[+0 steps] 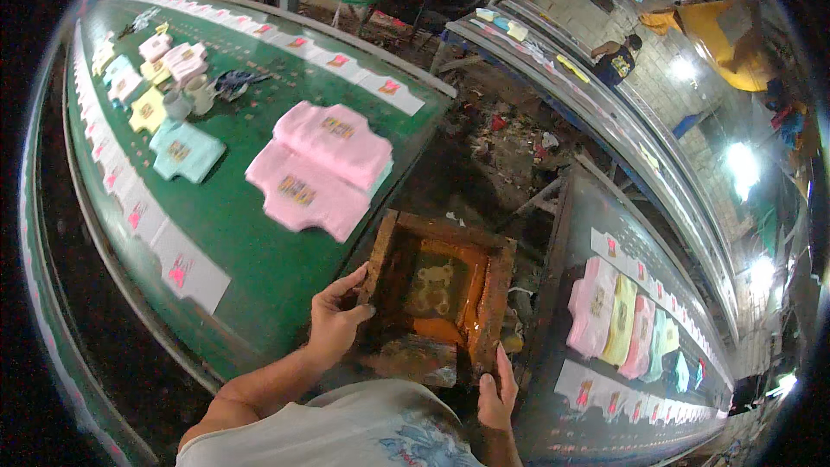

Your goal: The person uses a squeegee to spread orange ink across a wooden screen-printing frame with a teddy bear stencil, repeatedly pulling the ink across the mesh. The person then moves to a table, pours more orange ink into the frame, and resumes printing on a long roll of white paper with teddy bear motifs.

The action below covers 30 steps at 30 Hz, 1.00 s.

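Observation:
I hold a wooden screen printing frame (pixel 451 230) in front of my body, between two long tables. My left hand (pixel 340 318) grips its left side, thumb on the near face. On the lower right side, my right hand (pixel 497 393) is closed around the wood. Orange ink coats the inside of the frame, and a teddy bear stencil (pixel 432 291) shows on its mesh. A flat, ink-stained board-like piece (pixel 408 358) lies across the frame's near end; whether it is a squeegee I cannot tell.
On the left green table (pixel 285 294) lie stacked pink shirts (pixel 316 177), a teal shirt (pixel 186 151), mugs (pixel 201 95) and rows of printed white pieces (pixel 194 270). The right table carries folded pastel shirts (pixel 616 316). A person (pixel 616 60) stands far back. Litter (pixel 501 134) covers the floor.

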Each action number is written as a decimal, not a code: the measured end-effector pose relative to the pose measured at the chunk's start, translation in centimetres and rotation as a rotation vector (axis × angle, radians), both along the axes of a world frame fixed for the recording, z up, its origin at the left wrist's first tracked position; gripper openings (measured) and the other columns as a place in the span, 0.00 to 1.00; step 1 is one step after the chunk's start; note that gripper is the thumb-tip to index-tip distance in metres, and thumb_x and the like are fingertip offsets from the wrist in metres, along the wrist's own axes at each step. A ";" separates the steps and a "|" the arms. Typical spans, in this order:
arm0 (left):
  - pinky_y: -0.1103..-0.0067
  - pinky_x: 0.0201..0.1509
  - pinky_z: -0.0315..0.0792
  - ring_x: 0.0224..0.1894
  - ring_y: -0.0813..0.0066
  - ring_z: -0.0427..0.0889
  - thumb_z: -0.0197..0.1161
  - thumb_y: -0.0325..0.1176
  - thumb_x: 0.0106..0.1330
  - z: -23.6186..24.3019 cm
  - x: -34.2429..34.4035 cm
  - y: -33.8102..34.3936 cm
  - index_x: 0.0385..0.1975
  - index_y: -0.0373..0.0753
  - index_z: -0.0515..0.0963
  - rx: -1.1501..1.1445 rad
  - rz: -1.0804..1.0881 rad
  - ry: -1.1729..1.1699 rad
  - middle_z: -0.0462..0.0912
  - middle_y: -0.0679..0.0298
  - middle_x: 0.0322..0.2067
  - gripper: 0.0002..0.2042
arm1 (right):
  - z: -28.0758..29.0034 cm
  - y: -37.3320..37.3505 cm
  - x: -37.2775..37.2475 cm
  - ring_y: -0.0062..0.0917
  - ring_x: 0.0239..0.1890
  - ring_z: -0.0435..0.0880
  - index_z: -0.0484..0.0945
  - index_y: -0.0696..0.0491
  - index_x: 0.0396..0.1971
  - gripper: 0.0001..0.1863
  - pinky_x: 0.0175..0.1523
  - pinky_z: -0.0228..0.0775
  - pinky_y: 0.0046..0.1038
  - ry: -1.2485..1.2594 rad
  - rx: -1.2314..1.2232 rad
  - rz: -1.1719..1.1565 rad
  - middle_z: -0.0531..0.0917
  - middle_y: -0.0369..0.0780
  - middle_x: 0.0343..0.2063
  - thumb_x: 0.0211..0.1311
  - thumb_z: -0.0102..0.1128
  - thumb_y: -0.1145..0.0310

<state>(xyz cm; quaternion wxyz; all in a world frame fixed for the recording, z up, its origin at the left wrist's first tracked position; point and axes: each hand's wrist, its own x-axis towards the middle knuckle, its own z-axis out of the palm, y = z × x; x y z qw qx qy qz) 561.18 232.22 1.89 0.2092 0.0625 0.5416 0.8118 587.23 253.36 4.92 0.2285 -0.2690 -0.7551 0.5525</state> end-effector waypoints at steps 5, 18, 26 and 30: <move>0.72 0.80 0.71 0.72 0.69 0.81 0.71 0.09 0.59 0.2 -7.6 12.1 0.73 0.29 0.79 -0.021 -0.054 0.042 0.82 0.54 0.73 0.36 | -2.2 11.7 -5.9 0.29 0.72 0.79 0.68 0.64 0.81 0.37 0.61 0.75 0.24 0.002 -0.014 -0.071 0.78 0.47 0.75 0.79 0.59 0.62; 0.75 0.72 0.77 0.65 0.76 0.85 0.73 0.11 0.61 -0.9 -30.9 45.8 0.71 0.31 0.81 0.115 0.069 0.109 0.81 0.58 0.75 0.34 | -1.3 46.8 -32.4 0.35 0.76 0.77 0.68 0.66 0.81 0.38 0.81 0.64 0.37 0.135 -0.142 0.025 0.77 0.49 0.76 0.80 0.61 0.59; 0.74 0.68 0.80 0.60 0.74 0.88 0.66 0.10 0.62 -1.1 -46.5 53.7 0.76 0.32 0.77 0.044 0.349 0.118 0.87 0.59 0.68 0.36 | -0.4 62.1 -55.2 0.34 0.81 0.70 0.67 0.65 0.82 0.38 0.84 0.57 0.37 0.042 0.018 0.404 0.75 0.49 0.79 0.81 0.64 0.61; 0.74 0.70 0.79 0.60 0.73 0.88 0.67 0.11 0.62 -4.0 -56.2 57.2 0.76 0.33 0.77 0.098 0.448 0.084 0.87 0.61 0.65 0.37 | -2.2 67.2 -68.3 0.33 0.80 0.71 0.67 0.64 0.82 0.39 0.84 0.58 0.37 0.036 0.045 0.522 0.75 0.49 0.79 0.80 0.66 0.59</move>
